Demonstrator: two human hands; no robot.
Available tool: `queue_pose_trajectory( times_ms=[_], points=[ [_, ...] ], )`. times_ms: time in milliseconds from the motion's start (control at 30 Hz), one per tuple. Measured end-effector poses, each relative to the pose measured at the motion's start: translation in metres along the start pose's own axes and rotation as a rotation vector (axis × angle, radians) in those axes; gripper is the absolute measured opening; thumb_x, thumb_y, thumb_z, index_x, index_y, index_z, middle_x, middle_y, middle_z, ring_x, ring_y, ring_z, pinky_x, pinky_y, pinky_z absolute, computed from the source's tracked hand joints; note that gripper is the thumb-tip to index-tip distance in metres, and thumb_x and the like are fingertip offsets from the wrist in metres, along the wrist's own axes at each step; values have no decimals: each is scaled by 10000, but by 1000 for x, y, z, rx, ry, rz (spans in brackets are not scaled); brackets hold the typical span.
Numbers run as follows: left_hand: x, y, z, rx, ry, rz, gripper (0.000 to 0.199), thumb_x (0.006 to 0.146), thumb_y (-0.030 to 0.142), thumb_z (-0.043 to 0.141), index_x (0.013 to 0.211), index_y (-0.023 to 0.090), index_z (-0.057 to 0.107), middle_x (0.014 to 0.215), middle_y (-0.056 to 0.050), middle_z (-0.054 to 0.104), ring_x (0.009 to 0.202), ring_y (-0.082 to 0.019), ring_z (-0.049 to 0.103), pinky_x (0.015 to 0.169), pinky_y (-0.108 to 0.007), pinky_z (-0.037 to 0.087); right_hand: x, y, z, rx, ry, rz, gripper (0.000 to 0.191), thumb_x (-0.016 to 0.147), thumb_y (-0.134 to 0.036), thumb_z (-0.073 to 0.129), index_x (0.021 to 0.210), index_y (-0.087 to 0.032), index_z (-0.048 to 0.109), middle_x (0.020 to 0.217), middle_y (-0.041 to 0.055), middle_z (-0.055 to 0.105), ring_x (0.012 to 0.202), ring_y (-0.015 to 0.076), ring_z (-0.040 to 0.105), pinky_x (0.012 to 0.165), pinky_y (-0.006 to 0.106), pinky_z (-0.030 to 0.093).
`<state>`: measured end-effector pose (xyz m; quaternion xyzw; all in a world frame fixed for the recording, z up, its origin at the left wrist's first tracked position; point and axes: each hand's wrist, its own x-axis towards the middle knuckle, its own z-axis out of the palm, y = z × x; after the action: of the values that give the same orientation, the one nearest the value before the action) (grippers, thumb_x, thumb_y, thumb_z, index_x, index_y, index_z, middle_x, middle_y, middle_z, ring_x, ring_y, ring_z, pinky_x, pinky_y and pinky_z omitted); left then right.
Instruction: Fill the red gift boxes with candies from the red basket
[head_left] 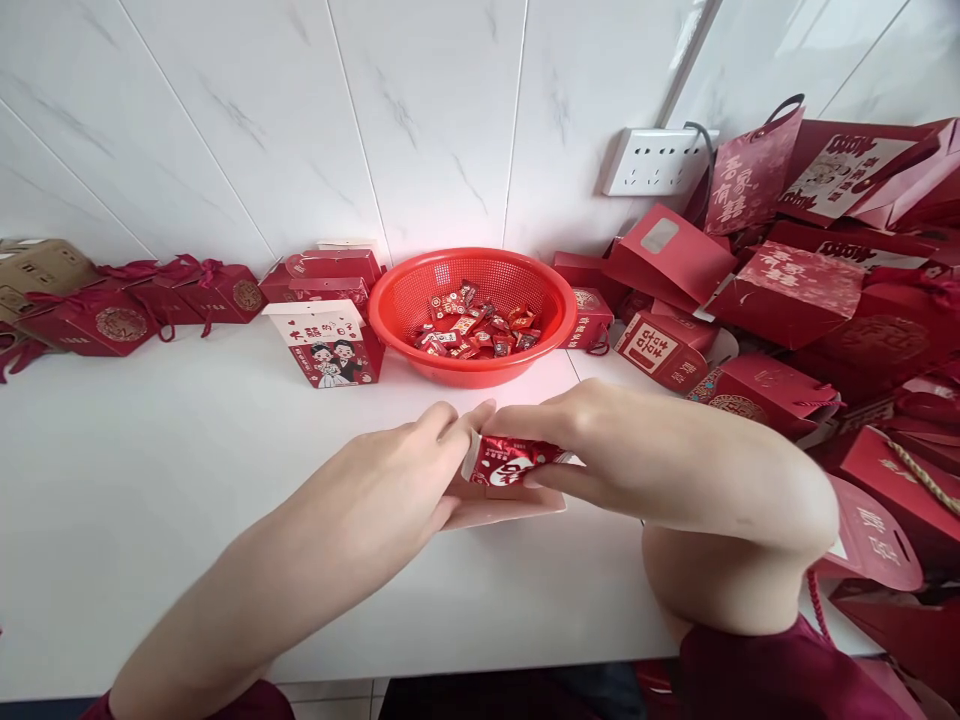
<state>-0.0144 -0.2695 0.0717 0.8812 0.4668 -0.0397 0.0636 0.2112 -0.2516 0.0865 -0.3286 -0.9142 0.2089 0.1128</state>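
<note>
So we've got the red packet (510,462) pinched between thumb and fingers of our right hand (589,435), right over the mouth of the open box (510,512), which sits in front of the red basket (472,372). Our left hand (409,465) is at the box's left side, but honestly we can't tell if it's clamped on the wall or just steadying it, since the fingers are partly hidden. Looks like we're at the filling step, imo. What the next move calls for is keeping the mouth spread, angling the packet clear of the rim and easing off the pinch without bending the card.
</note>
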Motion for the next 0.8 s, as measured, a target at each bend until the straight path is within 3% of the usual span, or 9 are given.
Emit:
queue_pose_trajectory(
  times_ms=[167,300,467,700,800],
  points=[
    [-2,0,-1,-49,24,-20,144,878,352,597,958,239,556,860,-7,606,597,-159,572,497,-281,304,-1,-1,0,7,7,3,214,862,-220,651,1069,-274,657,858,2,725,700,174,667,633,282,470],
    [-3,3,-1,-44,58,-36,182,853,371,645,968,251,571,853,1,621,594,-164,576,497,-279,295,-1,2,2,58,-14,-23,273,853,-189,647,1112,-273,647,849,6,723,694,171,659,635,275,471],
    [-2,2,-3,-86,58,-32,226,852,343,652,1054,276,578,895,5,643,635,-170,602,512,-271,311,0,1,3,64,-12,-15,213,862,-199,636,1068,-252,643,869,20,720,726,179,656,643,276,473],
    [0,-5,-11,-238,6,-75,274,872,539,586,997,296,599,865,26,653,698,-171,614,551,-263,366,5,0,0,89,-71,2,140,894,-225,603,1032,-238,621,896,16,717,735,166,650,652,268,478],
    [1,-9,-14,-250,5,-83,264,870,533,589,996,304,617,901,25,664,743,-174,626,587,-263,391,10,-1,3,65,-57,10,149,910,-214,571,1042,-232,638,903,24,724,741,164,658,646,261,475]
  ],
)
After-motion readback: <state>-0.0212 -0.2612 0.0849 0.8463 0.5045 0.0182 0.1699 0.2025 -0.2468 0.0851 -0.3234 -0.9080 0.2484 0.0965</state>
